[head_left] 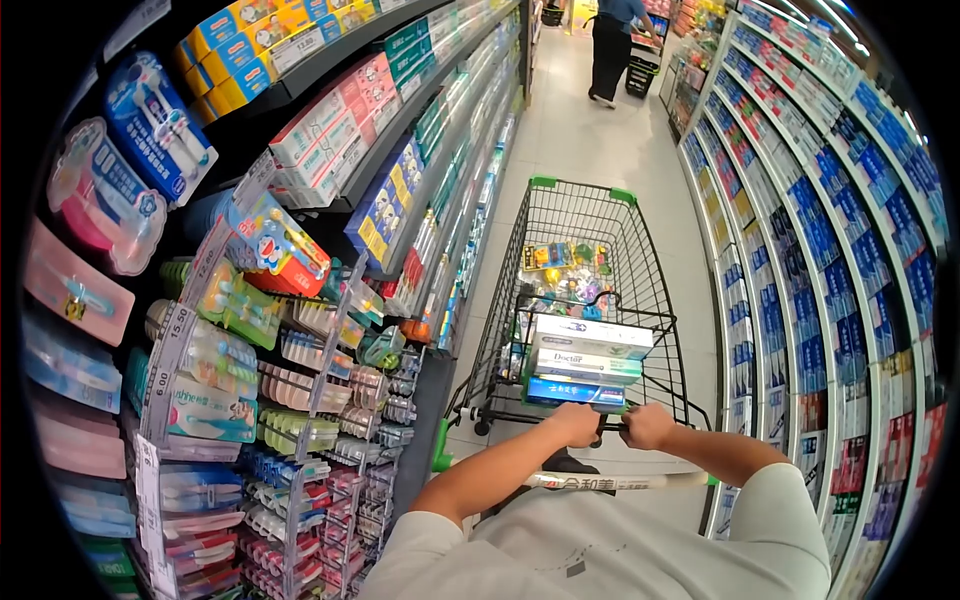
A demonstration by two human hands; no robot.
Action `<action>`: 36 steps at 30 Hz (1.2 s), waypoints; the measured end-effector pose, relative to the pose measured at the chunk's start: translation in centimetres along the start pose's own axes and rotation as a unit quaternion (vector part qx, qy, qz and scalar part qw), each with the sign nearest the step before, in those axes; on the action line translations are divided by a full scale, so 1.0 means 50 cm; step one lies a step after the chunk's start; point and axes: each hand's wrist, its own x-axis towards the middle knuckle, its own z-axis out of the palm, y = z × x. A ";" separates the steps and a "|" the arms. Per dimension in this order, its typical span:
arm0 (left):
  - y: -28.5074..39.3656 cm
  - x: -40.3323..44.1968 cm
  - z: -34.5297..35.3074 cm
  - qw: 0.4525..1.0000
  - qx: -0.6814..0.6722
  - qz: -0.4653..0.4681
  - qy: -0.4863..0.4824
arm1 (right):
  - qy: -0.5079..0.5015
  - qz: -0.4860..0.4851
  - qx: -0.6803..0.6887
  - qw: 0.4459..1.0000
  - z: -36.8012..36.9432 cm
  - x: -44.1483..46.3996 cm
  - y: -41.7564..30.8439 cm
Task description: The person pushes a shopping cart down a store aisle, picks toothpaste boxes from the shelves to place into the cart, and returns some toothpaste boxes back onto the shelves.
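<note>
A black wire shopping cart (660,290) with green corner caps stands in front of me in the aisle. Both fists are closed at its near end, beyond the pale printed handle bar (640,482). My left hand (577,425) and my right hand (648,427) seem wrapped around the dark rear frame, though the fingertips are hidden. Just past my knuckles lies a stack of toothpaste boxes: a blue box (575,393) lowest, a white-and-green "Doctor" box (588,366) above it, and a white box (595,338) on top. Deeper in the basket are shiny colourful packages (575,285).
Shelves with toothbrush packs (215,415) and boxed goods (340,120) line the left side. On the right, tall shelves (800,250) hold many boxes. Pale floor (580,130) runs ahead, where a person (612,45) in dark trousers stands beside a black basket (642,75).
</note>
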 end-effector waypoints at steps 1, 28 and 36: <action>-0.001 0.001 0.002 1.000 -0.005 -0.003 0.002 | -0.001 0.002 0.002 1.000 -0.003 -0.001 -0.001; -0.039 0.060 -0.066 0.999 -0.024 -0.025 0.019 | 0.006 0.053 0.018 0.998 -0.052 0.051 0.037; -0.079 0.140 -0.134 0.999 -0.033 -0.028 0.007 | 0.038 0.056 0.023 0.997 -0.063 0.122 0.127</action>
